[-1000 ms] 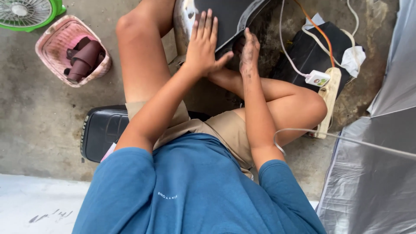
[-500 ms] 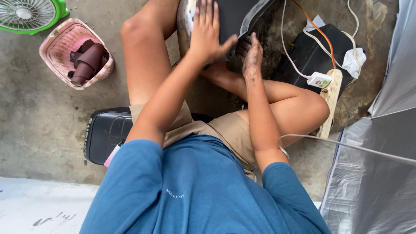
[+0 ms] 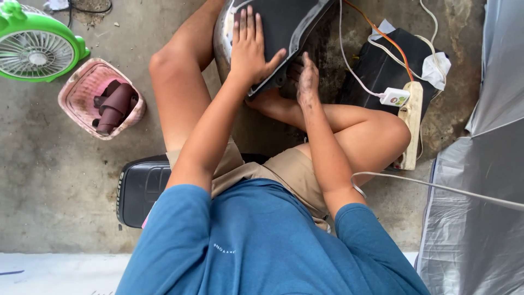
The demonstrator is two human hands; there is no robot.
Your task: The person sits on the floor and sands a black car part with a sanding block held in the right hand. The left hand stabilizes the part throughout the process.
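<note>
On the concrete floor at far left stands a green fan [image 3: 37, 48]; beside it, a pink basket [image 3: 82, 92] holds rolls of brown sandpaper [image 3: 113, 107]. Centre — a dark curved panel [image 3: 284, 24] lies tilted between the person's knees. The left hand [image 3: 250, 50] presses flat on it, fingers spread, thumb at its lower edge. The right hand [image 3: 307, 82] sits just beside that edge, fingers bunched — grip cannot be told. Right: a wooden power strip [image 3: 410, 123], white cables [image 3: 436, 188].

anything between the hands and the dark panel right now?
Nothing visible. The left hand lies flat on the dark panel, palm down. The right hand sits at the panel's lower edge; whether it touches is unclear, but no object shows between them.
</note>
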